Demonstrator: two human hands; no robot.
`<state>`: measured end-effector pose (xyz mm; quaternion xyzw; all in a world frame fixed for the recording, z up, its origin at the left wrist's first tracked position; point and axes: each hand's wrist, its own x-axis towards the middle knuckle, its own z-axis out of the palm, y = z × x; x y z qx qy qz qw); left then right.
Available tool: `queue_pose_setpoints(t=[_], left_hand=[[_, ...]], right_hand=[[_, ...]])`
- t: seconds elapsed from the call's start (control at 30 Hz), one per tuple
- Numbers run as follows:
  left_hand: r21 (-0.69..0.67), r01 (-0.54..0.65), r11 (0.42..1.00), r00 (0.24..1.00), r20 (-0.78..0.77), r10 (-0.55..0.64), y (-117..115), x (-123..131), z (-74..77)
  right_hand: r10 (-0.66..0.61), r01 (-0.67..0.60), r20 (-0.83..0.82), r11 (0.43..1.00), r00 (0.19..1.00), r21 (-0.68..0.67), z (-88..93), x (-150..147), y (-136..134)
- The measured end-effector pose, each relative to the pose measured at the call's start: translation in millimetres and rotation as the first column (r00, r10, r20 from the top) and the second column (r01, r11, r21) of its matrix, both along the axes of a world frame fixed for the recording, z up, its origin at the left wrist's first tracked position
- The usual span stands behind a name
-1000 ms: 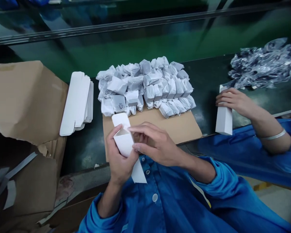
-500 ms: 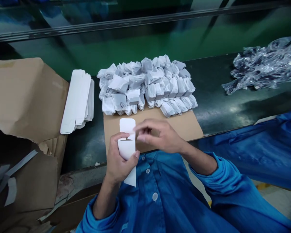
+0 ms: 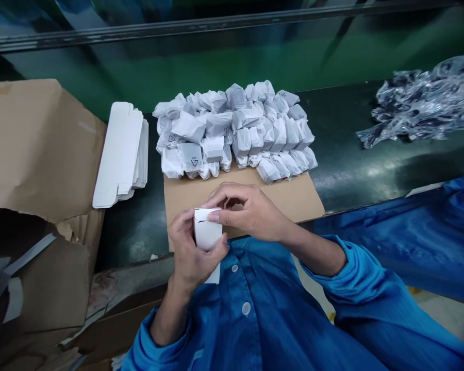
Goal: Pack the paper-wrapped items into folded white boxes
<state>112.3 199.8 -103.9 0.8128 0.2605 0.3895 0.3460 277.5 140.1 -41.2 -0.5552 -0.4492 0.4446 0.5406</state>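
My left hand (image 3: 191, 252) is wrapped round a small white carton (image 3: 208, 234), held upright in front of my chest. My right hand (image 3: 251, 211) pinches the carton's top flap, which is folded down onto the opening. Just beyond my hands lies a brown cardboard sheet (image 3: 294, 198) carrying a heap of small white wrapped packets (image 3: 235, 131). A stack of flat white carton blanks (image 3: 121, 154) lies to the left of the heap.
A torn brown cardboard box (image 3: 38, 149) stands at the left with paper strips beneath it. A pile of clear plastic bags (image 3: 425, 103) lies at the far right on the dark green bench. A co-worker's blue sleeve (image 3: 410, 237) reaches in at the right.
The carton's top flap, upright before, is now folded down under my right fingers. A co-worker's hand with a white carton left the bench at the right a second ago.
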Motion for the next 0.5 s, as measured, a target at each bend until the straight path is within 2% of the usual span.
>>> queue_pose_setpoints(t=[0.1, 0.2, 0.27, 0.4, 0.5], left_hand=[[-0.021, 0.055, 0.998, 0.997, -0.054, -0.056, -0.9, -1.9, 1.0], [0.092, 0.082, 0.992, 0.980, -0.190, -0.063, 2.5, -6.3, 6.0], [0.159, 0.110, 0.981, 0.968, -0.241, -0.069, 5.2, -8.4, 8.8], [0.184, 0.168, 0.968, 0.957, -0.265, -0.116, 8.2, -8.9, 9.3], [0.164, 0.170, 0.972, 0.951, -0.286, -0.118, 8.2, -8.8, 7.0]], right_hand=[[-0.022, 0.021, 0.020, 0.999, 1.000, 0.031, -0.8, -1.9, -2.4], [-0.038, 0.036, 0.040, 0.999, 0.999, 0.040, -2.1, -3.6, -4.4], [-0.042, 0.042, -0.005, 0.998, 0.999, 0.036, -3.4, -3.9, -5.3], [-0.058, 0.060, -0.083, 0.998, 0.995, 0.020, -6.8, -4.1, -6.6], [-0.109, 0.107, 0.027, 0.992, 0.994, 0.074, -10.9, -8.0, -9.2]])
